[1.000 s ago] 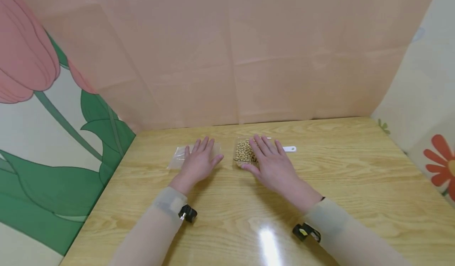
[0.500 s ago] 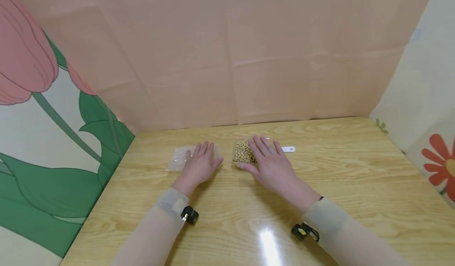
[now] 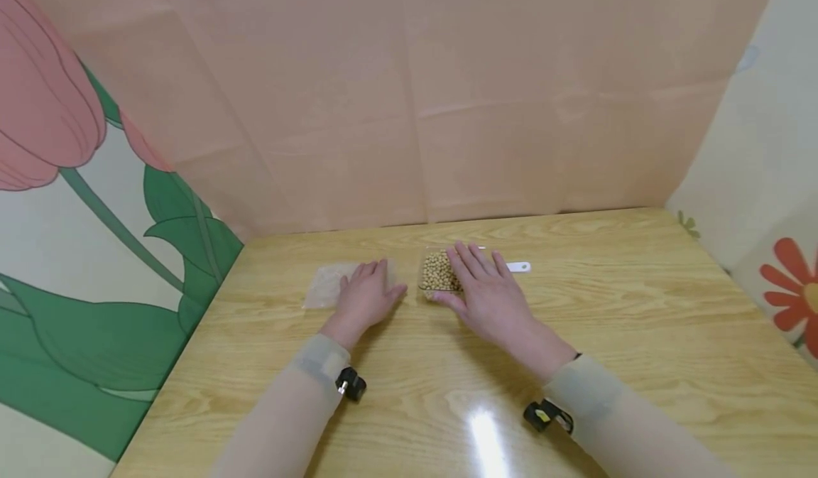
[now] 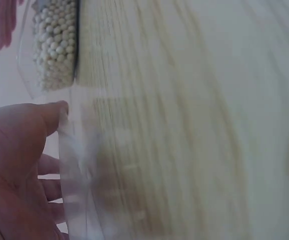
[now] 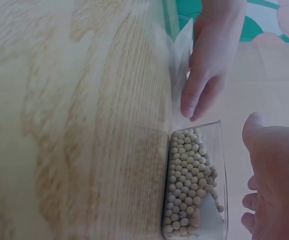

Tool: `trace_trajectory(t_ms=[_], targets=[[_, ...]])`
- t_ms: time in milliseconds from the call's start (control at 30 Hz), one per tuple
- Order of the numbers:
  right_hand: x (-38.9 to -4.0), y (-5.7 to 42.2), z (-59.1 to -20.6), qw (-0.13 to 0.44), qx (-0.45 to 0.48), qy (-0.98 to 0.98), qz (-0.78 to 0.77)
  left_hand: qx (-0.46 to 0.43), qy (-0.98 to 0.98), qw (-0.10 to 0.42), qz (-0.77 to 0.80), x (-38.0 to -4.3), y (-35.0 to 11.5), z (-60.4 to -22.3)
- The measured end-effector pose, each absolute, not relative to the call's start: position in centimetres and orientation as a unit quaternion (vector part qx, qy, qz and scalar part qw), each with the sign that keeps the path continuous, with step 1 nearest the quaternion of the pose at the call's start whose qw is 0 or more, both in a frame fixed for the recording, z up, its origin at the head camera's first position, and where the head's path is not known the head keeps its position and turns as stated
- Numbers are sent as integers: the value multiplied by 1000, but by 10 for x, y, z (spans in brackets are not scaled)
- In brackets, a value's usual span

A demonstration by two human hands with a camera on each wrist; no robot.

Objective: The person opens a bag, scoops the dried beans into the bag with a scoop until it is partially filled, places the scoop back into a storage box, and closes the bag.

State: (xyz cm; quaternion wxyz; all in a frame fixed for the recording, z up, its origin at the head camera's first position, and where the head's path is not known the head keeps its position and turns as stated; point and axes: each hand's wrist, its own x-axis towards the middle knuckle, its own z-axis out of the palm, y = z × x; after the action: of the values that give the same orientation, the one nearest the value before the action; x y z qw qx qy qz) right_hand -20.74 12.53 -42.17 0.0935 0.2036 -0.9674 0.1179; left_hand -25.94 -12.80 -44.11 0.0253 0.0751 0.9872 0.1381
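Note:
A clear plastic bag point(image 3: 326, 286) lies flat on the wooden table, left of centre. My left hand point(image 3: 366, 300) rests on its right part, fingers slightly bent and thumb out to the side; in the left wrist view the thumb and fingers point(image 4: 52, 190) touch the bag film. Beside it stands a clear box point(image 5: 223, 170) filled with round, pale soybeans point(image 3: 439, 270). Above the box my right hand point(image 3: 495, 300) hovers with straight fingers and holds nothing, covering its right part. A white handle point(image 3: 519, 267) with a hole sticks out past that hand; its flat white end point(image 5: 209, 220) lies among the beans.
The wooden table point(image 3: 607, 307) reaches back to a pink cloth backdrop point(image 3: 409, 109). Flower-painted walls stand on the left and right. A light glare lies on the near table surface.
My left hand has drawn slightly back and right, and its fingers have lowered and bent onto the bag, whose film has shifted slightly. My right hand has stayed over the box.

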Motion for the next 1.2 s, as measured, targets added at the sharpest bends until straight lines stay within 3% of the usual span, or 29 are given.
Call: trace_trajectory(t_ms=[833, 1200], targets=[[-207, 126, -423, 90, 200, -967, 127, 67, 988, 5, 141, -263, -123, -442], [-206, 126, -424, 104, 217, -961, 139, 95, 983, -52, 150, -259, -137, -439]])
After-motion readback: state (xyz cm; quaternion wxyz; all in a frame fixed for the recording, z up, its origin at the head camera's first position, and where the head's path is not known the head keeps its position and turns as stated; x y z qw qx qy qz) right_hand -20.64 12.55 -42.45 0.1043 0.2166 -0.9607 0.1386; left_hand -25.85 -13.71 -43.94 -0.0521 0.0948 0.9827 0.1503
